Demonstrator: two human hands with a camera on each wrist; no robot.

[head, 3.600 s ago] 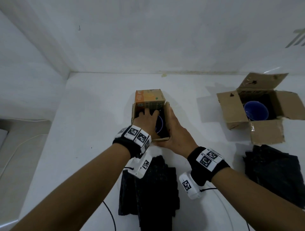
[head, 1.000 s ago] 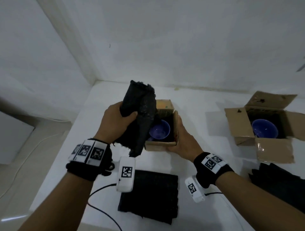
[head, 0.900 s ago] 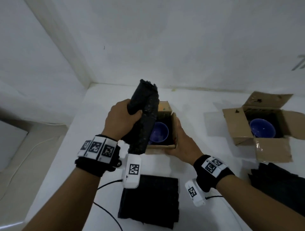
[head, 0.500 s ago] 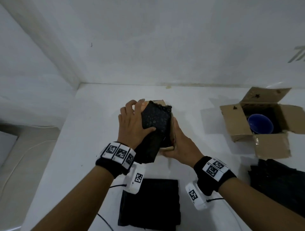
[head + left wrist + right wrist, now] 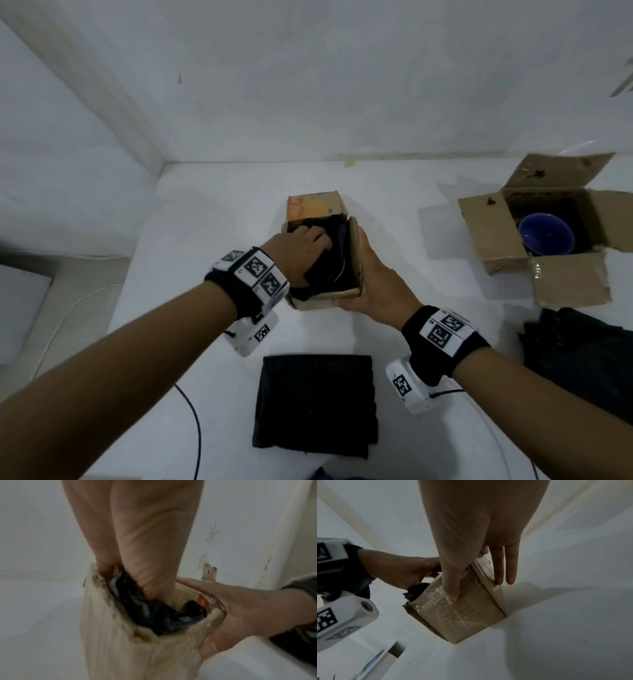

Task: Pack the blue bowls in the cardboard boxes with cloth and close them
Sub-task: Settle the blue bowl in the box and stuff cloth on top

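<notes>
1. Your left hand [image 5: 301,255] is sunk into the open top of the small cardboard box [image 5: 325,297], fingers curled down into the black cloth [image 5: 337,263] and pressing it inside — the left wrist view shows the palm going straight down into the crumpled fabric.
2. Your right hand [image 5: 375,281] steadies that box from outside: the fingers lie straight along its right wall and the thumb rests flat on the near wall, as the right wrist view shows. The hand is flat and open against the cardboard, not wrapped round it.
3. The small box stands upright on the white table [image 5: 205,212], its orange printed flap [image 5: 315,205] folded back on the far side. Cloth fills the opening, so whatever lies under it is hidden.
4. Just in front of you lies a folded black cloth [image 5: 315,404], flat on the table between your forearms.
5. Well to the right stands a larger cardboard box [image 5: 565,284] with all its flaps spread open — a blue bowl [image 5: 546,236] sits inside it on dark lining.
6. Near that box, on its near side, lies a pile of dark cloth [image 5: 582,356].
</notes>
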